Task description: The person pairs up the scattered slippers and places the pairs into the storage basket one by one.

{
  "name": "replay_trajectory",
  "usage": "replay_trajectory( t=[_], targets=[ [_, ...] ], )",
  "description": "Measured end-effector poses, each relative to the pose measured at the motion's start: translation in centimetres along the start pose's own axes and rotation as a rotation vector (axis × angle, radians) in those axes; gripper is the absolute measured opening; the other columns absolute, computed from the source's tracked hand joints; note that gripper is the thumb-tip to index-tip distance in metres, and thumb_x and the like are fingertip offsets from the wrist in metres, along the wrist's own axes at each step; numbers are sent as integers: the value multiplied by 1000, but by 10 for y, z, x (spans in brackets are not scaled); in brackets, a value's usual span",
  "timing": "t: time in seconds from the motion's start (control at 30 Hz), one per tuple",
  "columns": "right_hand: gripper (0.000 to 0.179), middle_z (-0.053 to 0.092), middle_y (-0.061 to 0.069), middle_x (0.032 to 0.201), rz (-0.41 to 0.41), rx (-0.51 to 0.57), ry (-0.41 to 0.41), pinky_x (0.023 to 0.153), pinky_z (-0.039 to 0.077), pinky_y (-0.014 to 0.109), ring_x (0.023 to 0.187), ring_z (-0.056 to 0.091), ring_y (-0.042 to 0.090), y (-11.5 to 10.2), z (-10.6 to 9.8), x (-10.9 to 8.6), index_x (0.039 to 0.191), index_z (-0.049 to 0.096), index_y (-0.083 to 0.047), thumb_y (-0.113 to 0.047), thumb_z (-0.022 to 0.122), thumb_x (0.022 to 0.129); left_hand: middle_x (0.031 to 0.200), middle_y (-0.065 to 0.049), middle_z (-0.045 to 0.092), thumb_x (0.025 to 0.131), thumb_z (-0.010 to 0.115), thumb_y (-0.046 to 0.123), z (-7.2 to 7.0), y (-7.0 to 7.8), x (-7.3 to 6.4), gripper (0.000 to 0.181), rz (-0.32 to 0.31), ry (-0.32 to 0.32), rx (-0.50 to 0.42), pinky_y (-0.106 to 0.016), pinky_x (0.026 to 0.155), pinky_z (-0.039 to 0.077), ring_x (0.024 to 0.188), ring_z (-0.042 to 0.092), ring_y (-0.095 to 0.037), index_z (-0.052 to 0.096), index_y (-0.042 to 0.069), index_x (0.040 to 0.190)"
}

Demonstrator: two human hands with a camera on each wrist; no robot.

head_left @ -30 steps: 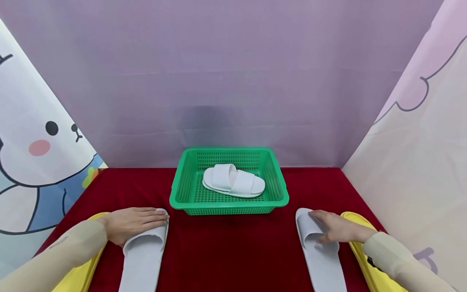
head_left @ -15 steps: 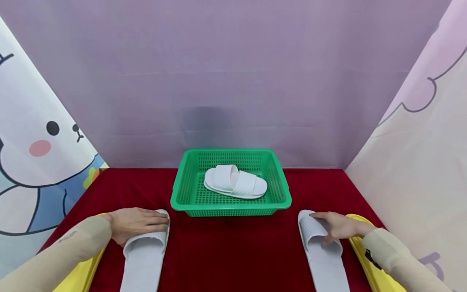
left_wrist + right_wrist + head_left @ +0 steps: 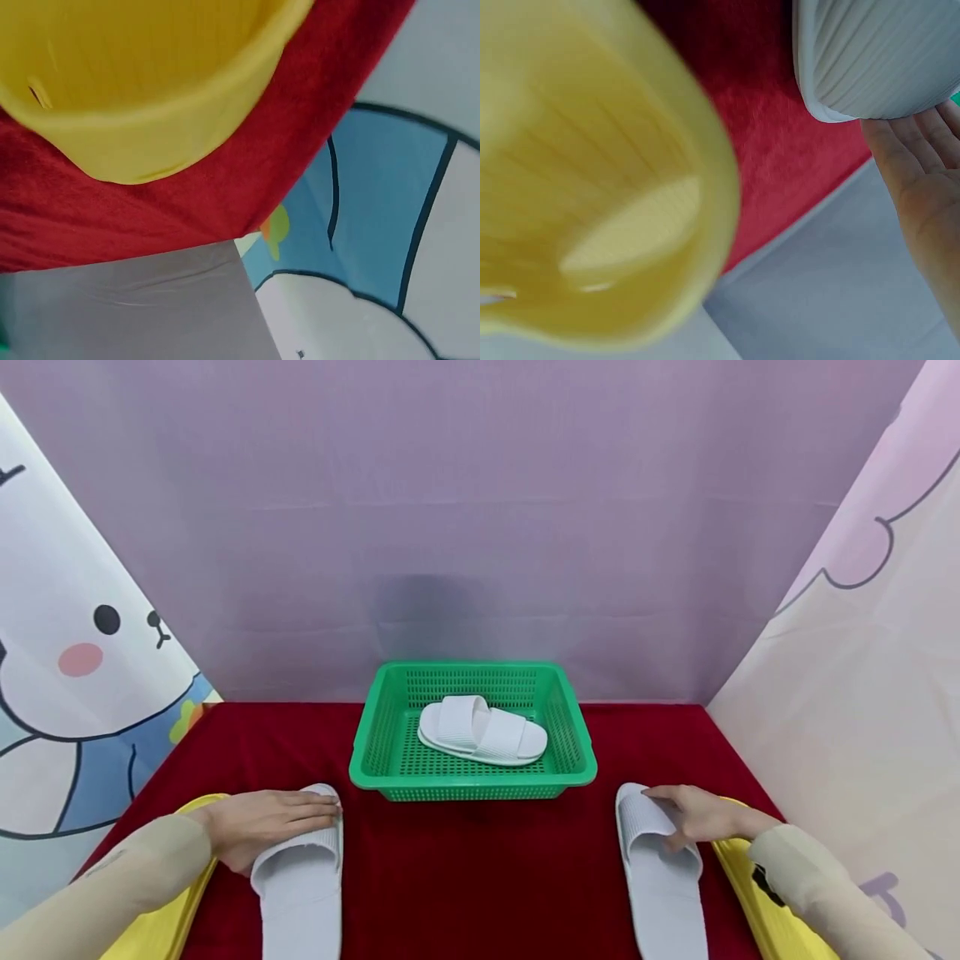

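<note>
In the head view my left hand (image 3: 258,822) lies across the strap and toe of a white slipper (image 3: 303,902), its fingers straight and its thumb hidden. At the right my right hand (image 3: 701,814) rests over the strap of another white slipper (image 3: 663,893), the thumb near the strap's opening. The right wrist view shows its fingers (image 3: 922,142) straight, reaching over the slipper's ribbed strap (image 3: 889,60). Both slippers lie on the red cloth with their toes pointing away from me.
A green basket (image 3: 487,782) stands at the back middle, holding two overlapping white slippers (image 3: 480,735). Yellow slippers lie at the outer sides, one under the left forearm (image 3: 161,927) and one by the right forearm (image 3: 765,910). A red cloth (image 3: 480,877) covers the table; curtains hang behind and at both sides.
The slipper under my left hand has turned slightly, its toe shifting left and its heel right. My right hand has shifted a little over its slipper.
</note>
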State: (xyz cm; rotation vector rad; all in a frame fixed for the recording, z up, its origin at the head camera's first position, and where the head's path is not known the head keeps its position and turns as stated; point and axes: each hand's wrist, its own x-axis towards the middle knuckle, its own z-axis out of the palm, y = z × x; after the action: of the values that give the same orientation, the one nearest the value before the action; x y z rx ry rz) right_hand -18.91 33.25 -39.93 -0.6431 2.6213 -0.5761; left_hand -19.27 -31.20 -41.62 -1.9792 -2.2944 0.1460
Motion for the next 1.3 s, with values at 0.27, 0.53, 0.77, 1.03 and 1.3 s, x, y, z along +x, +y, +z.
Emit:
replay_trajectory(
  t=[0.27,0.53,0.77,1.03,1.3],
  targets=[
    [73,53,19,124,2,-23,97,88,48,42,111,51,33,-2,-17,-9,128,46,6,-25,76,70,143,-6,38,55,79,54,-12,14,-8,108,-238,64,45,-13,112,0,133,27,-21,33,6,141],
    [74,57,20,120,24,-49,223,84,49,44,106,55,32,-4,-35,-18,127,49,6,-33,76,71,138,-6,42,54,79,57,-24,30,-16,107,-354,155,67,-8,109,1,131,22,-13,37,6,139],
    [80,57,21,116,48,53,266,80,53,39,104,56,36,-2,-52,-24,130,41,12,-34,75,74,133,-10,44,70,51,71,-44,30,-9,94,-352,276,135,-9,109,6,126,30,-18,42,1,133],
    [78,55,28,118,85,59,357,70,54,33,100,57,39,-14,-65,-28,131,40,11,-36,71,77,130,-15,44,74,35,75,-60,24,1,96,-513,417,235,-6,104,8,118,37,-23,44,-2,131],
    [82,53,31,121,166,17,412,79,52,47,102,56,40,-32,-76,-23,133,40,9,-47,67,78,130,-17,44,60,61,74,-68,22,15,105,-666,522,198,-19,99,39,114,41,-27,44,-1,131]
  ],
)
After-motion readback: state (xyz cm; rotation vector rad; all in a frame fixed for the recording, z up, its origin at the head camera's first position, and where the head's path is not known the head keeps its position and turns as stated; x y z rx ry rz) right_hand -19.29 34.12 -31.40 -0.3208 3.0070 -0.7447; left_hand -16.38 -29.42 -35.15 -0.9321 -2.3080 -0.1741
